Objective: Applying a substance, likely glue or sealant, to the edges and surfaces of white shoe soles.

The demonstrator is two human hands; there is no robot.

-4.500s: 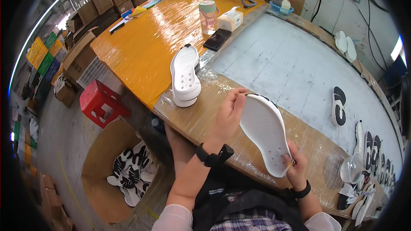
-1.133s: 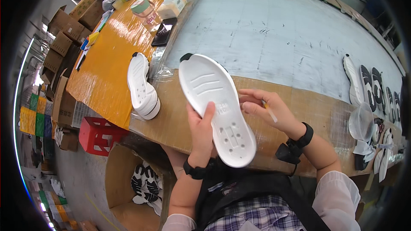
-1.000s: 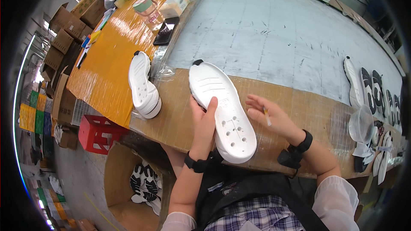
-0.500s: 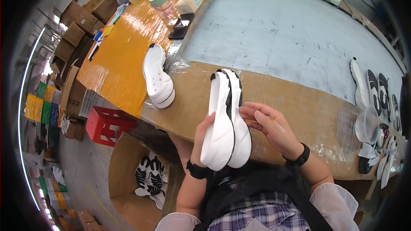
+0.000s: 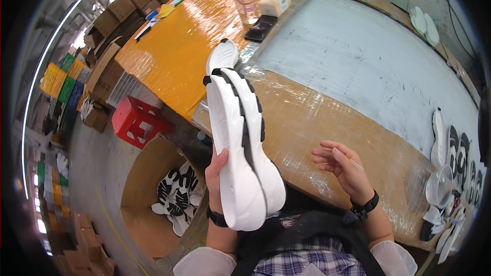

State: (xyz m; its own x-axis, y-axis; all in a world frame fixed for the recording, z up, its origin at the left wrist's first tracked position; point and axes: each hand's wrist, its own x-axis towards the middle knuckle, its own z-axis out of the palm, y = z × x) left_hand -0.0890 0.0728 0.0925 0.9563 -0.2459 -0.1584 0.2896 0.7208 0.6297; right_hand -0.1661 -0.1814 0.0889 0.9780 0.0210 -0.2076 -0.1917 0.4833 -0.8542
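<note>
My left hand (image 5: 216, 173) is closed round the side of a pair of white shoe soles (image 5: 240, 184) with black undersides. The two soles are pressed together, standing tilted over the near edge of the table. To their right, my right hand (image 5: 348, 169) hovers above the cardboard-covered table strip, touching nothing, its fingers stretched out and a little curled. Behind the held pair, partly hidden by it, another white sole (image 5: 223, 56) lies on the orange table covering.
Below left stands an open cardboard box (image 5: 135, 204) with several black-and-white soles (image 5: 179, 194). A red stool (image 5: 135, 122) is beyond it. Soles (image 5: 452, 145) and a clear plastic bowl (image 5: 439, 186) sit at the right. A phone (image 5: 261, 29) lies near a tissue pack (image 5: 275, 2).
My left hand has carried the pair of soles leftward and tilted them. My right hand has drawn away from the soles to the right. The view has turned, shifting the table.
</note>
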